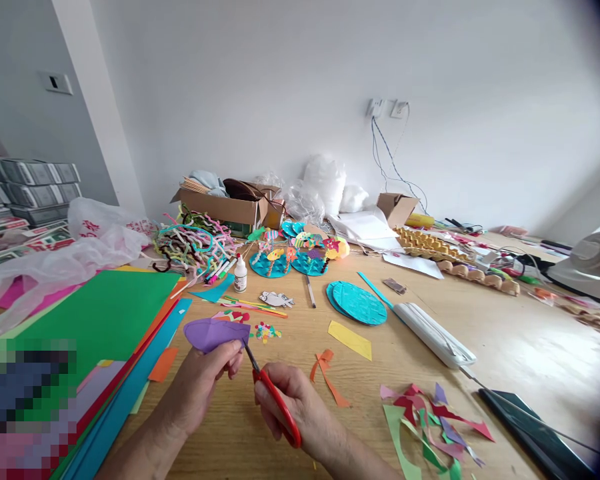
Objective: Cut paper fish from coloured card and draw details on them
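Observation:
Between the thumb and fingers of my left hand (213, 367) is a piece of purple paper (213, 331), held above the table with a drawn line faintly visible on it. My right hand (293, 400) grips red-handled scissors (279, 407), whose blades point up and left to the paper's right edge. How far the blades are apart is hard to make out. Just behind the paper lie small red cut pieces (237, 317) and a heap of colourful paper dots (267, 332). Orange scraps (325, 367) lie right of the scissors.
Coloured paper sheets (95, 313) are stacked at left. A glue bottle (240, 275), a paper fish (276, 299), blue discs (363, 303) and yellow paper (350, 340) stand or lie beyond my hands. At right are a power strip (435, 333) and mixed scraps (430, 420).

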{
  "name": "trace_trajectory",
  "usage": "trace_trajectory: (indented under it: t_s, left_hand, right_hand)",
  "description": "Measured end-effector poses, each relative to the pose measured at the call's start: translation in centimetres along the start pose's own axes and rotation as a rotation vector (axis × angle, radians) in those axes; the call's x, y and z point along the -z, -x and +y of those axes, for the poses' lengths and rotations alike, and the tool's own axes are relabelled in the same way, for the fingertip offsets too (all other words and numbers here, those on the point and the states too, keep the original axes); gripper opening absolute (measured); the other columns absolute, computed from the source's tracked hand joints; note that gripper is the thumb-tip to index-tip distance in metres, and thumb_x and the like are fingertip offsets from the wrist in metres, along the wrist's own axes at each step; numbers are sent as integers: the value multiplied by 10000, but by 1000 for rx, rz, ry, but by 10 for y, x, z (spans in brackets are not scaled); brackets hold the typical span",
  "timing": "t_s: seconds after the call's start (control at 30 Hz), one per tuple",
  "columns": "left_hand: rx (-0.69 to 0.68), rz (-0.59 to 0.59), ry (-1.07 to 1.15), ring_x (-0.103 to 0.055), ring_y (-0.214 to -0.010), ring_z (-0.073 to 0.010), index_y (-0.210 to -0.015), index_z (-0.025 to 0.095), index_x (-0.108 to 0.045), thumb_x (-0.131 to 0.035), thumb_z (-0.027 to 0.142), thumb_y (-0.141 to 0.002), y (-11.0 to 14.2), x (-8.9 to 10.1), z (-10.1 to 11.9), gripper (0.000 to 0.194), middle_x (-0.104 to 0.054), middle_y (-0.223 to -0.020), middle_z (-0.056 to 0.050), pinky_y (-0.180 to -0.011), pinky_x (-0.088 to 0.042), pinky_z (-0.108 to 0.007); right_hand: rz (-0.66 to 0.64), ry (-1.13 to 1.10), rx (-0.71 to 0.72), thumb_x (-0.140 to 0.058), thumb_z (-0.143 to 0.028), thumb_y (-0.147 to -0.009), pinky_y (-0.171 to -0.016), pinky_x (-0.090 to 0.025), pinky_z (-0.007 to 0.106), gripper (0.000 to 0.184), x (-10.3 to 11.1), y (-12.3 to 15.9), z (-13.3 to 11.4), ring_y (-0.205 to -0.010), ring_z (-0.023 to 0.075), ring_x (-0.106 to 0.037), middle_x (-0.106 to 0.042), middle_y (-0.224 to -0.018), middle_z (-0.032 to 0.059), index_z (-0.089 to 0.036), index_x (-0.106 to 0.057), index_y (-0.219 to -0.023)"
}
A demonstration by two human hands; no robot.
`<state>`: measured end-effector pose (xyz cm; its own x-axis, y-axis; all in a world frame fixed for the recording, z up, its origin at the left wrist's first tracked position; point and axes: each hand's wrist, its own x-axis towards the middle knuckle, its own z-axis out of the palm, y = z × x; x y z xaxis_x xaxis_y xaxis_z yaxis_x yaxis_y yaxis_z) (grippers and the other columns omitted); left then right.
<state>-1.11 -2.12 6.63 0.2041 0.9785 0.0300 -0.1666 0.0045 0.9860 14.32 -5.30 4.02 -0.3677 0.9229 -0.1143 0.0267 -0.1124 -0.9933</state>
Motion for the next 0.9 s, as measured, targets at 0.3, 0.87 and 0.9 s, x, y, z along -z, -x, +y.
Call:
trace_trajectory:
  t_s: [0.3, 0.87, 0.9]
  left_hand:
    - [58, 20, 123, -379, -510, -116, -538, 214, -404, -646, 356, -677, 0, -5, 4, 313, -409, -507, 66, -511, -336, -256]
    - [7, -264, -589, -615, -689, -210, -825, 223, -756, -703, 378, -688, -28, 59, 65, 213, -719, -801, -54, -567, -447, -223]
    - [7, -296, -627, -615, -656, -209, -766, 227, -761, -700, 353, -679, -29, 55, 69, 165, -718, -756, -48, -544, -442, -222]
  right_hand:
    - [-8, 13, 26, -494, -273, -832, -344, -214, 159, 276, 0, 0, 3, -335, 36, -324, -428, -408, -79, -177, -424, -582]
    - [-11, 410, 34, -537, -377, -825, -438, -199, 203, 337, 7, 7, -19, -479, 67, -286, -330, -506, -63, -183, -401, -586]
    - [-13, 420, 33, -538, -371, -823, -441, -200, 204, 331, 7, 7, -20, -482, 68, -286, -328, -508, -63, -183, -404, -587]
